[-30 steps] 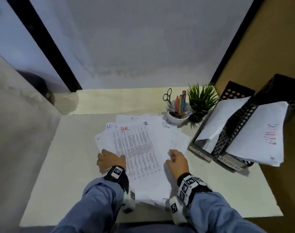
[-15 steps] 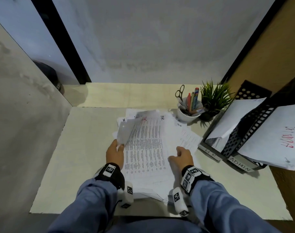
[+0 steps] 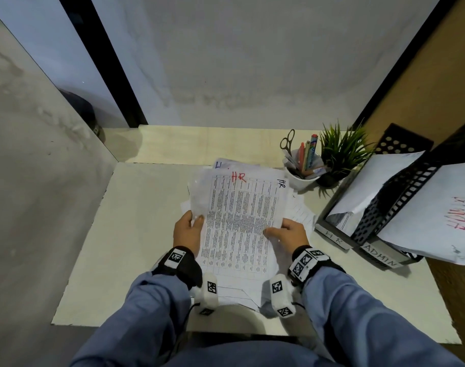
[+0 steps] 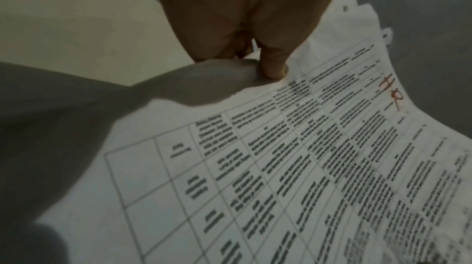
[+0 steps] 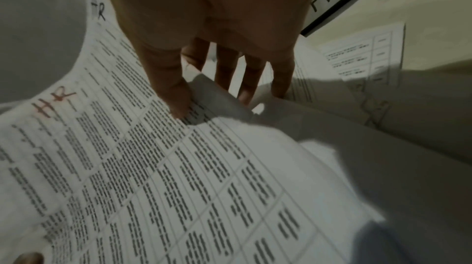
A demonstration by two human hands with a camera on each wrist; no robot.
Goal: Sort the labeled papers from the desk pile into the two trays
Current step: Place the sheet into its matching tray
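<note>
A printed table sheet marked HR in red (image 3: 239,215) is held above the desk pile (image 3: 301,215). My left hand (image 3: 196,221) pinches its left edge, thumb on top, and that edge curls up. My right hand (image 3: 272,231) pinches its right edge. In the left wrist view the thumb (image 4: 273,62) presses on the sheet (image 4: 306,167). In the right wrist view the thumb (image 5: 176,94) lies on top of the sheet (image 5: 153,167) and the fingers go beneath. The black mesh HR tray (image 3: 332,235) and ADMIN tray (image 3: 379,258) stand at the right, each holding papers.
A white cup with scissors and pens (image 3: 301,168) and a small green plant (image 3: 340,152) stand behind the pile, left of the trays. A grey partition closes the left side. The pale desk (image 3: 133,234) is bare left of the pile.
Both hands lay on the pile a second ago. The left hand then lifted the top HR sheet's left edge, and now both hands hold the sheet up by its sides.
</note>
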